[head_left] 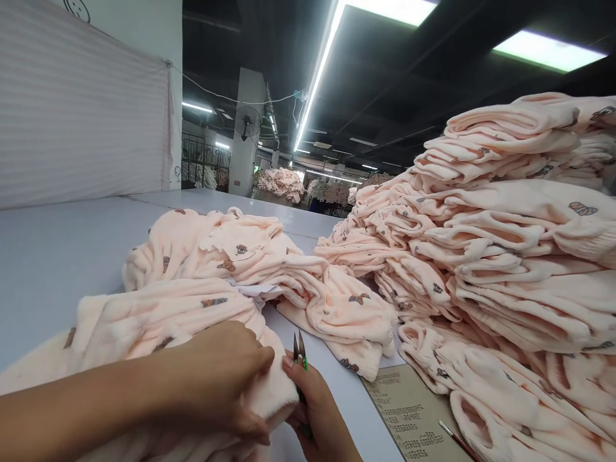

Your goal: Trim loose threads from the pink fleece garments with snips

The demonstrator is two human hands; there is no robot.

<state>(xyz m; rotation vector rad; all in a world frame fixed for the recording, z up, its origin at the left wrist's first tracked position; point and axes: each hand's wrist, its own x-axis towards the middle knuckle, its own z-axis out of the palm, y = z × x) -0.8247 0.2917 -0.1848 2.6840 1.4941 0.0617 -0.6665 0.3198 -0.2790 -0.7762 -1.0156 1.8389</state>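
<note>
- Gripping a fold of the peach fleece garment (158, 321), the left hand (226, 372) had its fingers curled down over the cloth's edge, thumb tucked underneath near the bottom of the frame.
- Just beside it, the right hand (317, 410) was closed around a pair of small thread snips (299, 351), whose green-edged blades pointed upward and stood slightly parted, right at the edge of the held fabric.
- That garment lay on the near left of the pale grey table (52, 256), its printed brown motifs showing on the upper folds.
- Behind it, a second rumpled heap of the same fleece (240, 256) rested on the table, with a bit of white cloth showing between the two.
- On the right rose a tall stack of folded peach garments (510, 244), spreading down to the table's near edge.
- A printed brown sheet (409, 410) lay flat beside the right hand, with a thin red-tipped pen (457, 439) resting on it.
</note>
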